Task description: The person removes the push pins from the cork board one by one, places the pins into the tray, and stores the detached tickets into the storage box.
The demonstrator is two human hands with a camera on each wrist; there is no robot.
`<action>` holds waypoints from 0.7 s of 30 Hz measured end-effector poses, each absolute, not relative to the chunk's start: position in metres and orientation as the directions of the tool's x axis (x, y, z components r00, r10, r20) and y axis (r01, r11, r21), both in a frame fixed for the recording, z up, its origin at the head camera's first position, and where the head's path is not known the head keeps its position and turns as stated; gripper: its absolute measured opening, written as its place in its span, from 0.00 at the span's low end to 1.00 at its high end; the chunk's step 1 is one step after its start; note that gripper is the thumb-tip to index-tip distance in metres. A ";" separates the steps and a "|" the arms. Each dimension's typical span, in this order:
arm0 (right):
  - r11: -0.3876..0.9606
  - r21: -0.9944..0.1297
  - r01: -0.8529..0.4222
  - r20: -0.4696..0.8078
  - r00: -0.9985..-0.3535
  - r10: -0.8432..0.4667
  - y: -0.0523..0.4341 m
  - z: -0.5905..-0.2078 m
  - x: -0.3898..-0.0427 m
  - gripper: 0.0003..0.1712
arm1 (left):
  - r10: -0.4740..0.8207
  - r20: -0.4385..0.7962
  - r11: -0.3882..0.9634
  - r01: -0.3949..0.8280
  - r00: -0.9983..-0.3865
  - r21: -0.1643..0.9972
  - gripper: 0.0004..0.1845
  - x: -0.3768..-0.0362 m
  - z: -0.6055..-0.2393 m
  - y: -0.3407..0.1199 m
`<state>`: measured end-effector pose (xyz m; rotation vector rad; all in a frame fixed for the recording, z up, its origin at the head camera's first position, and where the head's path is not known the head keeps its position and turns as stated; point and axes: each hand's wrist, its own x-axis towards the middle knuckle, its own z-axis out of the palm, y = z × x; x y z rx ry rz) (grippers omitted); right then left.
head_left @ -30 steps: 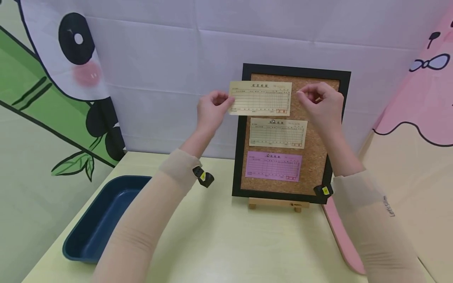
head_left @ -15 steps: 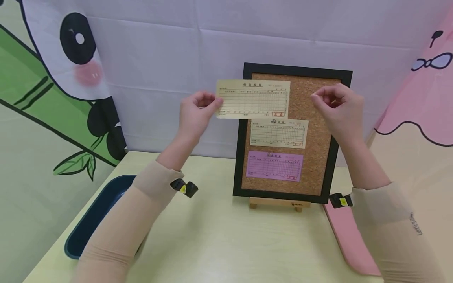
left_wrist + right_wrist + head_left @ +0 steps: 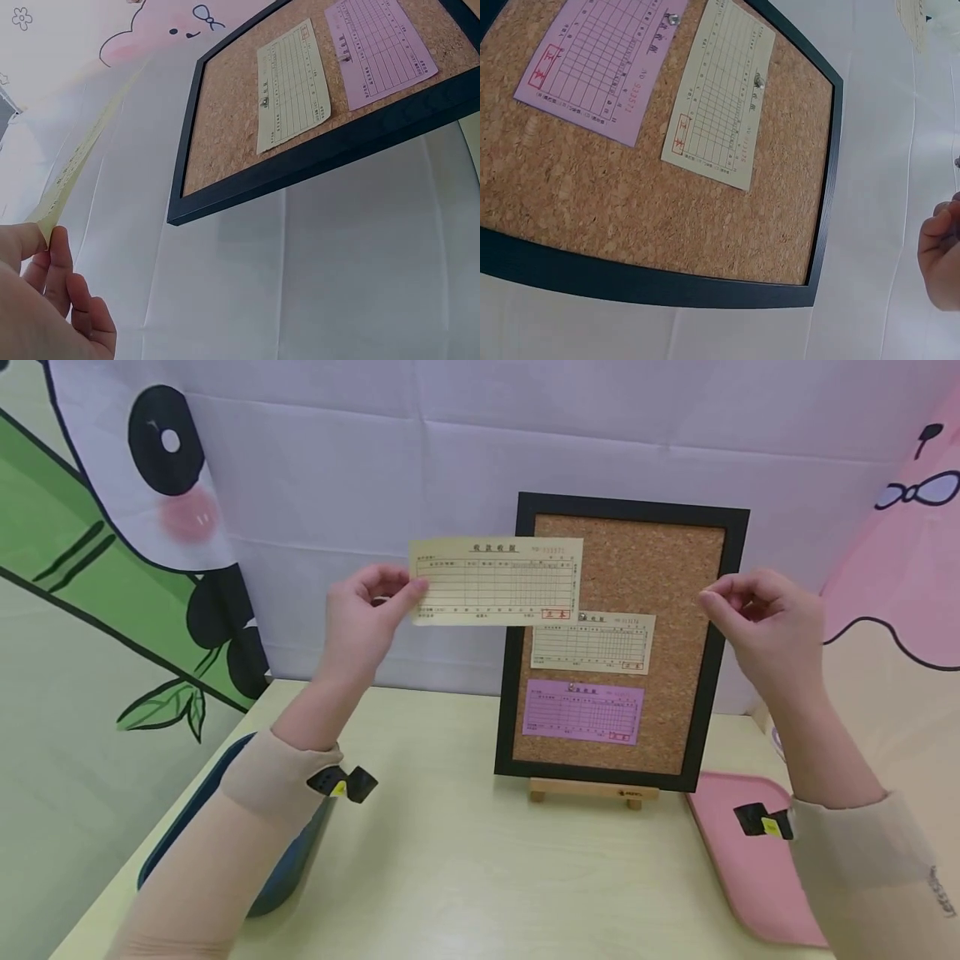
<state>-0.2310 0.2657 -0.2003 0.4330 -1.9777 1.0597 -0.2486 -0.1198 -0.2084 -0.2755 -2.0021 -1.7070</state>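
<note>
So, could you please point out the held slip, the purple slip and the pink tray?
Held slip [image 3: 496, 582]: head view, middle of its printed face.
Purple slip [image 3: 582, 712]: head view, middle of its printed face.
Pink tray [image 3: 756, 870]: head view, bare surface.

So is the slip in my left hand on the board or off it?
Off: the left hand pinches one end of the slip, and the left wrist view shows it apart from the corkboard.
</note>
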 end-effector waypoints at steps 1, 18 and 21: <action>0.583 -0.516 -0.627 0.803 -0.591 0.075 0.268 -0.202 -0.229 0.09 | -0.163 0.486 0.201 0.454 -0.858 0.868 0.12 -0.247 -0.209 -0.123; 0.535 -0.578 -0.616 0.776 -0.618 0.126 0.308 -0.231 -0.196 0.05 | -0.245 0.462 0.314 0.381 -0.852 0.869 0.17 -0.214 -0.233 -0.171; 0.546 -0.560 -0.623 0.785 -0.609 0.111 0.315 -0.239 -0.191 0.05 | -0.265 0.466 0.330 0.374 -0.844 0.866 0.17 -0.210 -0.238 -0.181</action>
